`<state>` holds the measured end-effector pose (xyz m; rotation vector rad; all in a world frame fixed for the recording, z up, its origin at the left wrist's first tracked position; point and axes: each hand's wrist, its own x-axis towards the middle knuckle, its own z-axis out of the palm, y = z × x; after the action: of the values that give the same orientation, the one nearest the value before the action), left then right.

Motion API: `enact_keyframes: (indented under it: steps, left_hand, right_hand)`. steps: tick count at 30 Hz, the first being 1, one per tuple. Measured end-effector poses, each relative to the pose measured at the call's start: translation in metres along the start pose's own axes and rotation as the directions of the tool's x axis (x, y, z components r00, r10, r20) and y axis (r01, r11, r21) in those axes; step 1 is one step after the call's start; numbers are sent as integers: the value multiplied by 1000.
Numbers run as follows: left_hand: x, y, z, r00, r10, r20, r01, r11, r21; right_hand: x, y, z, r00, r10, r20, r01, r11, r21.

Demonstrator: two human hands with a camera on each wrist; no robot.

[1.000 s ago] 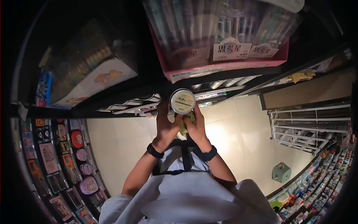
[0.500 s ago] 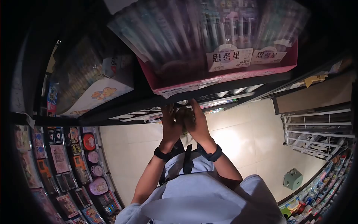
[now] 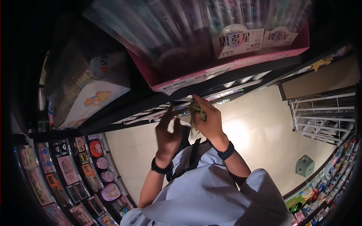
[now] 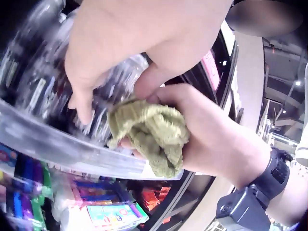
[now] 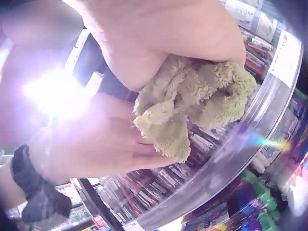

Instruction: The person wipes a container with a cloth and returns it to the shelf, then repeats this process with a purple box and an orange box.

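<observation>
A crumpled green fluffy cloth (image 5: 197, 96) is bunched in my right hand (image 3: 210, 124), and its loose folds hang below the fingers. My left hand (image 3: 167, 137) is at the left, its thumb and fingers apart and pointing toward the shelf. In the left wrist view the left thumb comes right up against the right hand's fingers, beside the cloth. Below both hands, packaged pens (image 5: 161, 180) stand behind a clear plastic shelf front (image 4: 62, 149). Nothing shows in the left hand's grasp.
Overhead juts a pink box (image 3: 230, 71) of plastic-wrapped packs, with a white bear-printed box (image 3: 100, 100) to its left. A white wire rack (image 3: 320, 118) and a green stool (image 3: 304, 166) stand at the right. Goods shelves (image 3: 75, 169) line the left.
The round labelled tub held between both hands has left their grasp and gone from plain view near the shelf. The hands have moved apart; the cloth stays in the right one.
</observation>
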<state>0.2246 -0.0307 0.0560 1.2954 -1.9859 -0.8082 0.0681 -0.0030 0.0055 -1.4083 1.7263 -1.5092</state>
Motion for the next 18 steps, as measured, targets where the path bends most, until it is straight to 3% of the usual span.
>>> enact_keyframes:
  steps: [2,4,6,8,10,12,14,16,18]
  left_hand:
    - [-7,10,-27,997,-76,-23,74,995,-61]
    - [-5,-3,-42,984,123,-126,-113,990,79]
    - [1,-7,-41,969,151,-195,-142,988,59]
    - [7,-11,-42,985,-79,-151,99,987,129]
    - [9,-14,-41,988,-87,-132,110,977,183]
    - [7,-23,-38,966,209,-155,-139,917,374]
    - [5,-21,-40,981,118,-153,-72,958,279]
    - [2,-32,-37,964,230,-134,-200,958,208]
    - [-2,-42,-31,973,199,-119,-179,970,163]
  right_hand:
    - [-2,-3,-3,999,44,1,-44,998,40]
    - [1,-8,1,999,34,-20,-33,998,61]
    - [3,-10,5,997,-71,7,71,996,47]
    - [4,-10,8,998,-63,20,63,998,16]
    - [5,-11,8,998,-61,34,61,998,-17]
    - [5,-14,4,990,47,135,-43,999,-29]
    - [1,-8,11,988,21,150,-27,999,41]
    - [-2,-7,16,986,-8,167,-10,994,109]
    - [0,-12,24,983,-52,174,7,968,252]
